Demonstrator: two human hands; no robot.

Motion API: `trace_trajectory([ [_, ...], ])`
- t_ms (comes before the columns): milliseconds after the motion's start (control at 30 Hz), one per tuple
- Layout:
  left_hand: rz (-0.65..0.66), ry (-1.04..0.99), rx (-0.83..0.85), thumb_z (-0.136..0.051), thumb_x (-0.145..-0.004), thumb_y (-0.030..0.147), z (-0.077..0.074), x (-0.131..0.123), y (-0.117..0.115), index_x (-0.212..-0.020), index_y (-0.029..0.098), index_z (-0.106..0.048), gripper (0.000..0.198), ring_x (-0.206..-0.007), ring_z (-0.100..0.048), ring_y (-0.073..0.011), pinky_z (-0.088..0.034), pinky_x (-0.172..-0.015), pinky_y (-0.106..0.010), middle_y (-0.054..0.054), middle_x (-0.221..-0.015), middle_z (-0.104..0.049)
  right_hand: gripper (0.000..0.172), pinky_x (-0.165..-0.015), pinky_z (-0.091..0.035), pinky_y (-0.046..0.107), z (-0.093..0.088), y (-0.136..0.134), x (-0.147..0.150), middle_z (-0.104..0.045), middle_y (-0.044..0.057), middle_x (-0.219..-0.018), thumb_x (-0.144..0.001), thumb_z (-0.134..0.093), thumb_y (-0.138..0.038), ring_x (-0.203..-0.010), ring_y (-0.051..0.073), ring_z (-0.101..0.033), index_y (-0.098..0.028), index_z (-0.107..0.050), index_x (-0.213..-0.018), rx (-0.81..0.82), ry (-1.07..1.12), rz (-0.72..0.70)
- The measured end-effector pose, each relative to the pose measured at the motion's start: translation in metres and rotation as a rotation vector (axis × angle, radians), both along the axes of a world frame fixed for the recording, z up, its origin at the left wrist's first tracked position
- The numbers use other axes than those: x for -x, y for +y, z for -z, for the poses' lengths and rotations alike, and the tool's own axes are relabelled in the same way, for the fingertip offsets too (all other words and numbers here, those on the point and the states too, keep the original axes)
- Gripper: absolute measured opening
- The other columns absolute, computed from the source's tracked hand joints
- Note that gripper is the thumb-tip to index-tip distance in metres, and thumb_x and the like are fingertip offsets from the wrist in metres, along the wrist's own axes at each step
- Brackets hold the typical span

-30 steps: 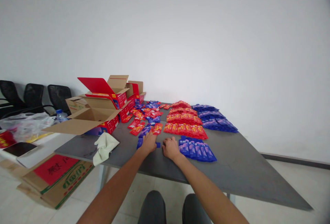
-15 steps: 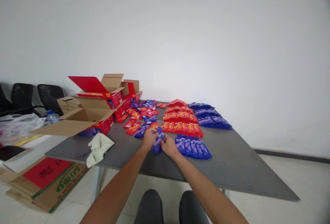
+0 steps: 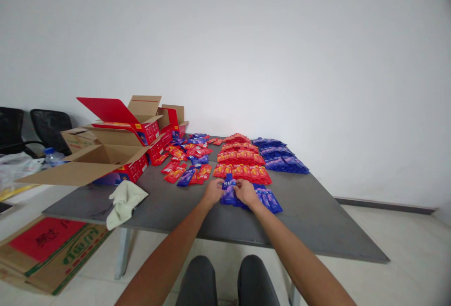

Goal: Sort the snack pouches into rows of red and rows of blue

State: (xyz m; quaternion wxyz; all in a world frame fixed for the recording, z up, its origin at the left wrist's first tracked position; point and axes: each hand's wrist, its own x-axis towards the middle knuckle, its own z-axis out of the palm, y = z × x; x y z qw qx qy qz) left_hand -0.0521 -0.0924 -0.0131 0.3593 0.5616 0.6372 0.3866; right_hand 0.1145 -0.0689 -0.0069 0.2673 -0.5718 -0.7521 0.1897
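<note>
Both my hands hold one blue sachet (image 3: 229, 186) just above the grey table (image 3: 317, 221). My left hand (image 3: 213, 190) pinches its left edge and my right hand (image 3: 245, 190) pinches its right edge. The sachet sits at the left end of a near row of blue sachets (image 3: 268, 200). Behind it lie rows of red sachets (image 3: 243, 165) and, to the right, more rows of blue sachets (image 3: 282, 158). A loose mixed pile of red and blue sachets (image 3: 186, 160) lies to the left.
Open cardboard and red boxes (image 3: 116, 151) stand at the table's left. A pale cloth (image 3: 124, 198) hangs over the front left edge. Flattened cartons (image 3: 49, 249) lie on the floor at left, black chairs (image 3: 49, 127) behind. My knees (image 3: 225, 280) show below.
My hands picked a blue sachet up off the table and carried it right, to the left end of the near blue row. The view has shifted right.
</note>
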Motion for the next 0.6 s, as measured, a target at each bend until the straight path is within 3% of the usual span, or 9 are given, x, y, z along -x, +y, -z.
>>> trace_trajectory([
  [167, 0.056, 0.189, -0.06, -0.075, -0.067, 0.018, -0.001, -0.012, 0.001, -0.099, 0.017, -0.074, 0.032, -0.08, -0.065, -0.0172, -0.05, -0.073, -0.025, -0.002, -0.08, -0.072, 0.028, -0.09, -0.047, 0.028, -0.01, -0.003, -0.035, -0.073, 0.008, -0.102, -0.081, -0.055, -0.014, -0.098, 0.021, -0.066, -0.018, -0.072, -0.103, -0.005, -0.085, -0.082],
  [267, 0.135, 0.342, -0.111, -0.067, -0.076, 0.02, -0.001, -0.015, 0.0, -0.101, 0.018, -0.075, 0.026, -0.086, -0.065, -0.0179, -0.048, -0.081, -0.026, -0.005, -0.089, -0.073, 0.034, -0.103, -0.04, 0.031, -0.01, -0.012, -0.051, -0.066, 0.009, -0.122, -0.084, -0.057, -0.025, -0.115, 0.022, -0.059, -0.018, -0.069, -0.115, -0.068, -0.158, -0.257],
  [367, 0.188, 0.525, -0.165, -0.06, -0.082, 0.02, 0.001, -0.017, -0.002, -0.106, 0.02, -0.074, 0.028, -0.097, -0.063, -0.02, -0.044, -0.091, -0.03, -0.009, -0.103, -0.072, 0.057, -0.113, -0.028, 0.039, -0.005, -0.023, -0.063, -0.051, 0.011, -0.141, -0.083, -0.061, -0.041, -0.132, 0.025, -0.045, -0.019, -0.055, -0.135, -0.131, -0.284, -0.43],
  [467, 0.17, 0.667, -0.181, -0.056, -0.085, 0.024, 0.006, -0.019, -0.005, -0.109, 0.023, -0.073, 0.03, -0.113, -0.056, -0.0238, -0.039, -0.1, -0.035, -0.009, -0.122, -0.065, 0.073, -0.117, -0.017, 0.049, 0.0, -0.03, -0.07, -0.041, 0.012, -0.149, -0.081, -0.062, -0.052, -0.14, 0.027, -0.032, -0.022, -0.043, -0.144, -0.116, -0.362, -0.473],
  [600, 0.235, 0.723, -0.203, -0.044, -0.091, 0.023, 0.009, -0.021, -0.012, -0.123, 0.032, -0.064, 0.039, -0.124, -0.047, -0.025, -0.038, -0.102, -0.041, -0.002, -0.14, -0.052, 0.071, -0.117, -0.016, 0.05, 0.001, -0.031, -0.073, -0.041, 0.012, -0.149, -0.083, -0.06, -0.052, -0.141, 0.027, -0.031, -0.022, -0.043, -0.144, -0.117, -0.372, -0.486],
])
